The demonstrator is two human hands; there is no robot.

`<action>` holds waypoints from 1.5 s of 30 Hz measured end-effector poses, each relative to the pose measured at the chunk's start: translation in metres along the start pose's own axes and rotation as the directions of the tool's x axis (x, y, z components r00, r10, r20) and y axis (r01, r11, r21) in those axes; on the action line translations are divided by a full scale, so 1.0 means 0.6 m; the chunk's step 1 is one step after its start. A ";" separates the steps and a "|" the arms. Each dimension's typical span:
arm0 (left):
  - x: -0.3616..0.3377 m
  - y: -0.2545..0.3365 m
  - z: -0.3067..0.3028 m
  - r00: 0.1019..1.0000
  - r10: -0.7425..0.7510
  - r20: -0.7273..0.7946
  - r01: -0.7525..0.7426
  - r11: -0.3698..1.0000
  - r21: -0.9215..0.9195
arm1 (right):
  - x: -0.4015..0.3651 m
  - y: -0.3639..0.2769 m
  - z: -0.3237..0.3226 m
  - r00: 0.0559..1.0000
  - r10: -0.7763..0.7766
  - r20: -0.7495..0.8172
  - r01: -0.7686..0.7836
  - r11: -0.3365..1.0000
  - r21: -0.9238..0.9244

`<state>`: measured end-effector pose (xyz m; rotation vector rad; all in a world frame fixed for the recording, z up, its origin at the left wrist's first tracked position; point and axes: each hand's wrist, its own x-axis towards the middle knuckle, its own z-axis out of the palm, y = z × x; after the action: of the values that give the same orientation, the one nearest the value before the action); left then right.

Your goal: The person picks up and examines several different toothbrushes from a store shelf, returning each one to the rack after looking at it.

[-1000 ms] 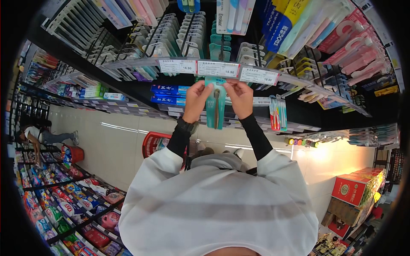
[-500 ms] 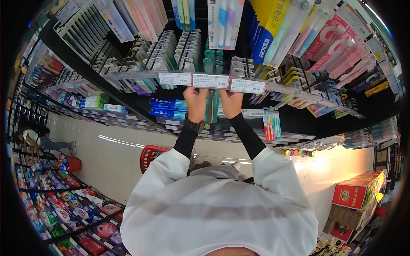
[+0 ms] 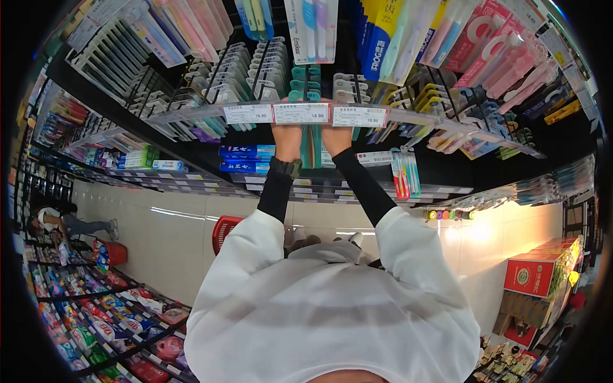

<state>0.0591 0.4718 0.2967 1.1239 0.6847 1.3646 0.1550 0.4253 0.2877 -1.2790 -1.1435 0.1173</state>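
My left hand point(image 3: 287, 140) and my right hand point(image 3: 336, 137) reach up behind the row of price tags point(image 3: 301, 114), which hides most of their fingers. Between the two hands hang teal toothbrush packs point(image 3: 311, 150). The teal upper ends of packs point(image 3: 305, 78) show above the tags on a hook. Both hands are beside these packs; how the fingers meet them is hidden. A dark watch sits on my left wrist.
Hooks of packaged toothbrushes point(image 3: 311, 29) hang above and on both sides. Blue toothpaste boxes point(image 3: 248, 152) lie on the shelf below. A red basket point(image 3: 225, 231) stands on the floor. At far left, a person point(image 3: 64, 223) bends near another red basket point(image 3: 113, 252).
Both hands have moved up and further in behind the price tags, so more of the fingers is hidden. The view has shifted slightly.
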 end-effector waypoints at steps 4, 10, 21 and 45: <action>0.006 -0.023 -0.013 0.997 0.072 -0.022 -0.073 0.997 -0.036 | -0.014 0.003 -0.005 0.996 -0.079 -0.030 0.076 0.994 -0.079; -0.053 -0.032 -0.049 0.999 0.035 0.004 -0.035 0.999 0.026 | -0.154 -0.009 -0.106 0.999 0.029 0.030 -0.025 0.993 -0.119; -0.376 -0.174 -0.174 0.749 -0.652 0.120 0.622 0.754 0.211 | -0.463 0.283 -0.406 0.761 0.464 -0.453 -0.641 0.642 -0.420; -0.357 -0.164 -0.090 0.566 -0.751 0.341 0.682 0.659 0.319 | -0.449 0.513 -0.556 0.198 0.855 -0.479 -0.862 0.384 0.330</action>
<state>0.0188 0.2913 0.1406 1.0423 0.7886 0.3160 0.4167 0.1366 -0.0688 -1.6862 0.2791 0.5207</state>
